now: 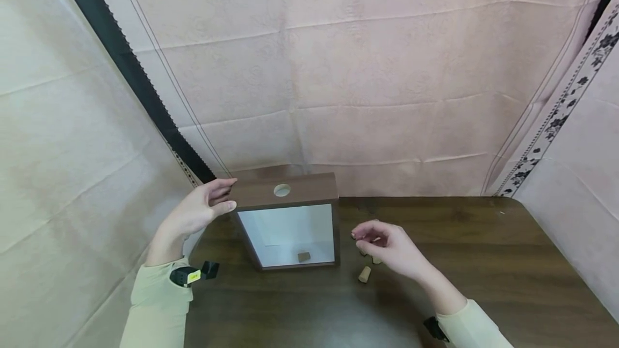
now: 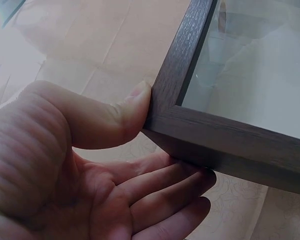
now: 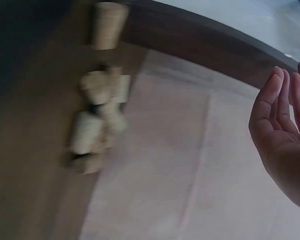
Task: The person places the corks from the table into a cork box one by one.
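Note:
A dark brown wooden box (image 1: pixel 285 189) with a clear front and a round hole in its top stands on the table. One cork (image 1: pixel 303 256) lies inside, seen through the front. My left hand (image 1: pixel 200 208) holds the box's upper left corner; in the left wrist view the thumb (image 2: pixel 135 107) presses the frame edge while fingers touch the adjoining face. To the right of the box, my right hand (image 1: pixel 389 246) is above several loose corks (image 3: pixel 97 120), its fingers loosely bent. I see nothing between those fingers; the fingertips are partly cut off in the right wrist view.
A single cork (image 1: pixel 365 274) lies nearer the front of the brown wooden table (image 1: pixel 290 305). Pale cloth (image 1: pixel 362 85) hangs behind the table and on both sides. The box's back edge is close to the rear cloth.

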`<action>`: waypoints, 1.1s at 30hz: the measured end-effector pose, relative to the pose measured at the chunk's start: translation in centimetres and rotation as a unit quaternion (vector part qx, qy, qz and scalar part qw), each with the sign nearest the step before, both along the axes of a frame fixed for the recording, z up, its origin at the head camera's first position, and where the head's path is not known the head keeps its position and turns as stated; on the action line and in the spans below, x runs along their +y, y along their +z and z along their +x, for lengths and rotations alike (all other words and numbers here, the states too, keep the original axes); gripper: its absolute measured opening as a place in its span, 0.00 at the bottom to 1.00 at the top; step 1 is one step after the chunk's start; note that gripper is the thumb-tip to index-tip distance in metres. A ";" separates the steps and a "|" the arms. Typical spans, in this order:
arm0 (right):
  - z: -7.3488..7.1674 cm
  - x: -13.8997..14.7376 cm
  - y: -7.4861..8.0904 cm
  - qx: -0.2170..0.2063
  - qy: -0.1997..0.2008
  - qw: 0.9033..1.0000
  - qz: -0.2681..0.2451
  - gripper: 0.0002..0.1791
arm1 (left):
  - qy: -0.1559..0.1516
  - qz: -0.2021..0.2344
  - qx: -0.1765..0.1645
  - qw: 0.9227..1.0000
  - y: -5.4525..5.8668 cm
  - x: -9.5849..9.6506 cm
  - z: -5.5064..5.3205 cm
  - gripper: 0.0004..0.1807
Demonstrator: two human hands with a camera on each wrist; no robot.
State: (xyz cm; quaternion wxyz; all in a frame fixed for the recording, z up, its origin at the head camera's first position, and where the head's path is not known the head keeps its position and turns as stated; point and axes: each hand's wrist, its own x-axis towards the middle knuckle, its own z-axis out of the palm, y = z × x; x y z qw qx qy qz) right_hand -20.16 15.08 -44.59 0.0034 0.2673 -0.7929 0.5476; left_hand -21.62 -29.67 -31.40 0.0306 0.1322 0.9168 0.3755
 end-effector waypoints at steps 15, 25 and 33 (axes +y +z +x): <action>-0.4 2.6 -7.0 -0.026 0.009 0.995 0.101 0.10 | -0.005 0.013 -0.004 1.000 -0.1 -0.1 -0.1 0.38; -0.4 2.1 -8.9 -0.014 0.042 0.990 0.133 0.13 | -0.005 0.016 0.002 1.000 -0.3 -0.2 0.0 0.38; -0.4 1.6 -9.1 -0.006 0.051 0.987 0.155 0.13 | -0.004 0.011 0.009 1.000 -0.4 -0.2 0.0 0.38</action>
